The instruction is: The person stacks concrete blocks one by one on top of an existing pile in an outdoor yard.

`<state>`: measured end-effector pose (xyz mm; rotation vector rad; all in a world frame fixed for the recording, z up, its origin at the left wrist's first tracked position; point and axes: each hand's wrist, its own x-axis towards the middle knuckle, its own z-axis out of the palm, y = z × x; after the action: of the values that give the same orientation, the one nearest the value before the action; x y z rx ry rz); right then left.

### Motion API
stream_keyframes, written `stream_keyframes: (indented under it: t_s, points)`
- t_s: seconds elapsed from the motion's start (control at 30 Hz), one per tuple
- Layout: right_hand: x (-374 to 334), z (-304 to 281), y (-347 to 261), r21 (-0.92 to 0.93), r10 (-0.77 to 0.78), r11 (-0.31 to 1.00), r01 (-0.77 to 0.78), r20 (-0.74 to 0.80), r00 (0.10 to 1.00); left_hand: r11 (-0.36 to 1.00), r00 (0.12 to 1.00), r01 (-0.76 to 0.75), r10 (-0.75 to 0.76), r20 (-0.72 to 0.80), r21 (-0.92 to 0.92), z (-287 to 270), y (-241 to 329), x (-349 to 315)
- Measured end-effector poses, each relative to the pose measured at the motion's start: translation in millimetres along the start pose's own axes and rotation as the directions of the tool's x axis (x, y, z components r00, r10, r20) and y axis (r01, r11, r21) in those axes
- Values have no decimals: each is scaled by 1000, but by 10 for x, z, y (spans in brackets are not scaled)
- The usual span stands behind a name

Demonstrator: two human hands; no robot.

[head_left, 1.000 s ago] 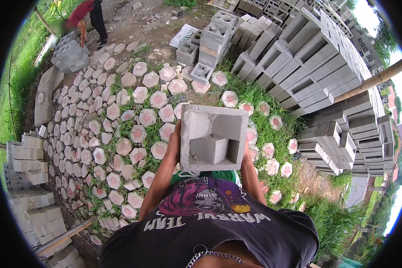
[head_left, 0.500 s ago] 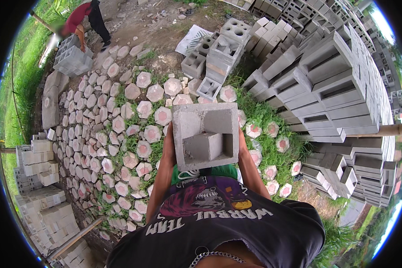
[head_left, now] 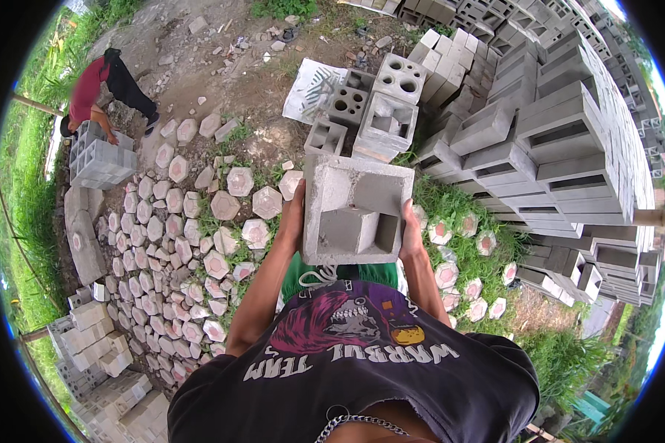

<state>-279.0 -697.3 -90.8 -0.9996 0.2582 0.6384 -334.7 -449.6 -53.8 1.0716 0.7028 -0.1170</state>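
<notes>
A grey concrete block (head_left: 340, 232) with a deep, stepped hollow is held up in front of my waist. My left hand (head_left: 293, 220) presses against its left side, and my right hand (head_left: 411, 232) grips the right side, fingers along the edge. Just beyond it stands a short stack of hollow concrete blocks (head_left: 389, 122), some with round holes. A block with several round holes (head_left: 400, 78) lies at that stack's far end. The held block hides part of the ground below and the stack's near foot.
Hexagonal pavers (head_left: 216, 263) cover the ground, with grass between them. Tall rows of concrete blocks (head_left: 561, 140) rise on the right. Paler blocks (head_left: 100, 340) are piled at the lower left. At the far left a person (head_left: 100, 96) bends over grey blocks (head_left: 102, 166). A white sack (head_left: 314, 90) lies ahead.
The held block has moved slightly right and closer to the short stack, and its left side now shows. The view has shifted; the far person stays bent over the grey blocks.
</notes>
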Motion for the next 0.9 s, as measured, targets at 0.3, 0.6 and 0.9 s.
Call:
stream_keyframes:
  t_s: [0.3,0.6,0.9]
  points:
    - [981,842,-222,-17,321,946,-324,-91,943,982,972,181,-186,142,49,-589,790,1206]
    - [2492,1609,-430,-183,128,974,-136,-59,990,997,1000,0,-1,24,75,-678,2024,2260]
    - [3341,1997,-360,-164,120,973,-160,-228,966,976,993,77,-94,77,203,-712,2682,3127]
